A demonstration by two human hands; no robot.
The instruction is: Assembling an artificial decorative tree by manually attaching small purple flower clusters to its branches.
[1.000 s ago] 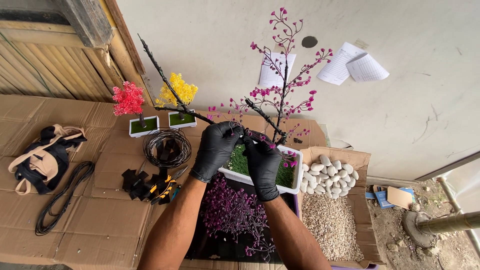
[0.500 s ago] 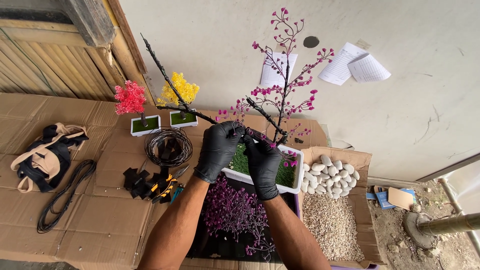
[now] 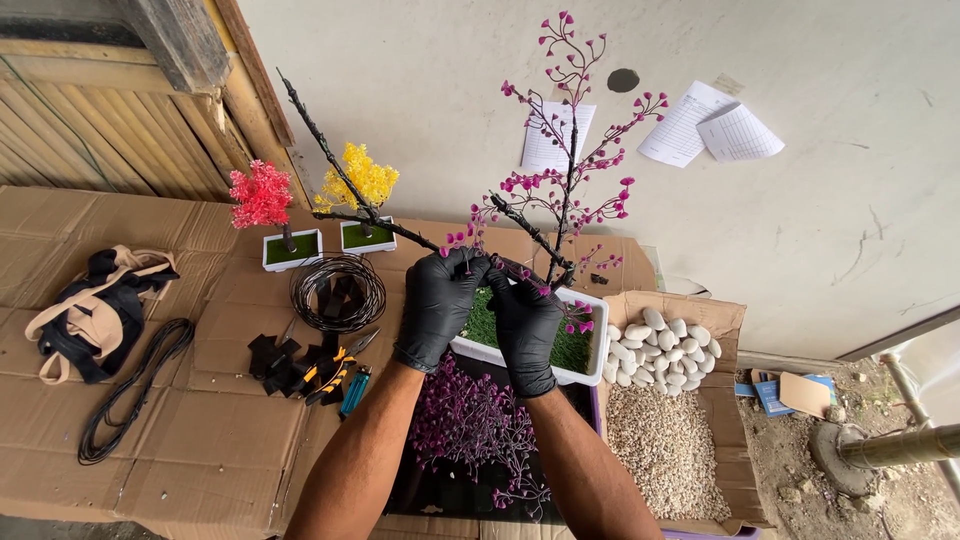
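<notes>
Over cardboard, both hands (image 3: pixel 480 305) pinch the black branch (image 3: pixel 400 228) between them.

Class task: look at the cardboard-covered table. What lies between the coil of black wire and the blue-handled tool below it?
In the head view, between the coil of black wire and the blue-handled tool lie yellow-handled pliers on the cardboard.

Black gloves (image 3: pixel 440 305) were worn; magenta blossoms (image 3: pixel 570 180) were borne on a black branch (image 3: pixel 345 180); white pebbles (image 3: pixel 655 345) were seen.

Matt cardboard (image 3: pixel 150 450), rough white pebbles (image 3: pixel 660 345)
</notes>
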